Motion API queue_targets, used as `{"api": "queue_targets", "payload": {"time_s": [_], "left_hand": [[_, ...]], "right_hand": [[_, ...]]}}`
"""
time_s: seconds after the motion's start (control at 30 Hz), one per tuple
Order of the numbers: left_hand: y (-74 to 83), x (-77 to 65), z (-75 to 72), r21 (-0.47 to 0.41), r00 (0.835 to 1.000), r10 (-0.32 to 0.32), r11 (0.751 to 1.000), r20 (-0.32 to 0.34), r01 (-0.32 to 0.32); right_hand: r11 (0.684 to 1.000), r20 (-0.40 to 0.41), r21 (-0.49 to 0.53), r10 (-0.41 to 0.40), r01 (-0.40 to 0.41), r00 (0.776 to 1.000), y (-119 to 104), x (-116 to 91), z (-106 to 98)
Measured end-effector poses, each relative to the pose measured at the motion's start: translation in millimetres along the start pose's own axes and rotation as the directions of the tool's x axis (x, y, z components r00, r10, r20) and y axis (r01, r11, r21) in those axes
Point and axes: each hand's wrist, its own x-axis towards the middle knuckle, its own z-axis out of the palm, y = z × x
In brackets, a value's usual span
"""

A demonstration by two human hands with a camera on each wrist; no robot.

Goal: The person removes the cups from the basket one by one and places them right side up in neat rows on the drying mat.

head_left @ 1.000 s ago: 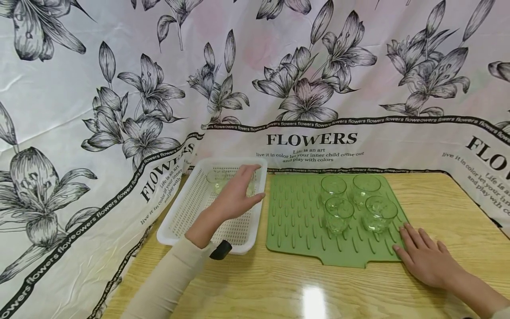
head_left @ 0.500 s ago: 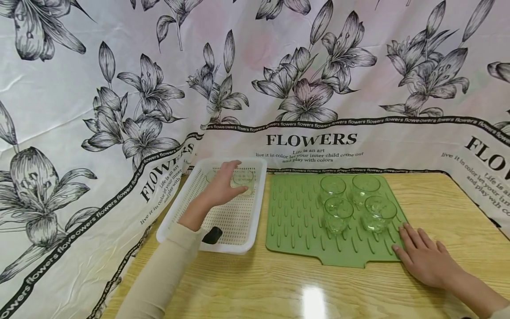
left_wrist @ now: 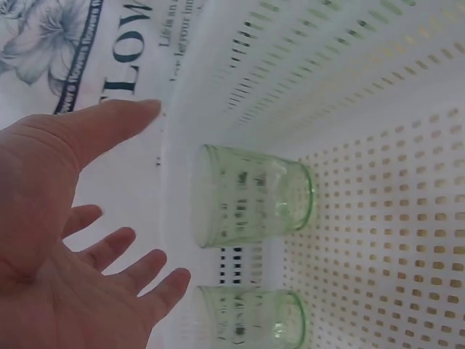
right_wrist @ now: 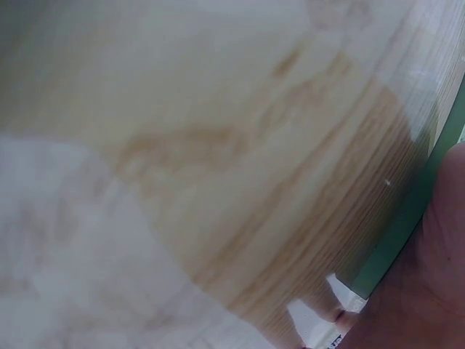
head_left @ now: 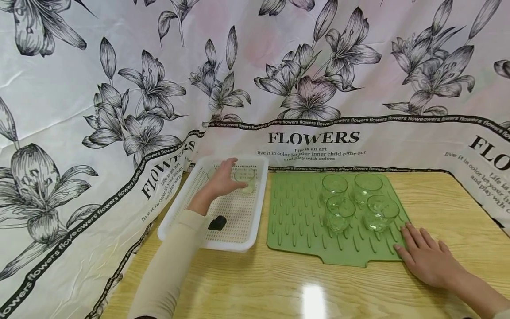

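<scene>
My left hand (head_left: 219, 182) hovers over the far part of a white plastic basket (head_left: 169, 221), thumb and fingers spread with nothing between them. Just right of it in the basket stands a clear greenish drinking glass (head_left: 247, 182); a second glass (head_left: 211, 173) is partly hidden behind the hand. Seen from the left wrist, a nearer glass (left_wrist: 254, 196) and another glass (left_wrist: 251, 318) stand by the basket wall, apart from the fingers. My right hand (head_left: 432, 261) lies flat, fingertips at the right edge of a green drying mat (head_left: 295, 212).
Several glasses (head_left: 339, 212) stand grouped on the mat's right half. A small black device (head_left: 217, 223) shows by my left wrist, above the basket. The wooden table (head_left: 271, 288) runs along the front, and a floral cloth (head_left: 223, 141) hangs behind and to the left.
My left hand has shifted left and slightly away inside the basket area, uncovering the right-hand glass there. My right hand stays at the mat's edge. The head view tilts very slightly.
</scene>
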Motion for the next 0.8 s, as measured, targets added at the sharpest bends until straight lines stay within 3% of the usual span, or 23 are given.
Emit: {"api": "queue_targets", "payload": {"time_s": [0.23,0.43,0.8], "left_hand": [[-9.1,9.4,12.6,-0.026,0.998,-0.063,0.998,-0.002,0.063],[-17.6,14.7,24.0,-0.047,0.990,-0.125,0.991,0.071,0.128],[-30.8,20.7,24.4,-0.203,0.986,-0.142,0.967,0.086,0.156]], "right_hand": [[1.000,-0.023,-0.013,0.004,-0.004,1.000,-3.1,-1.9,-0.2],[1.000,-0.027,-0.006,0.010,-0.010,1.000,-3.1,-6.6,5.8],[1.000,-0.041,-0.011,0.016,-0.017,0.999,-4.6,-5.5,3.6]]}}
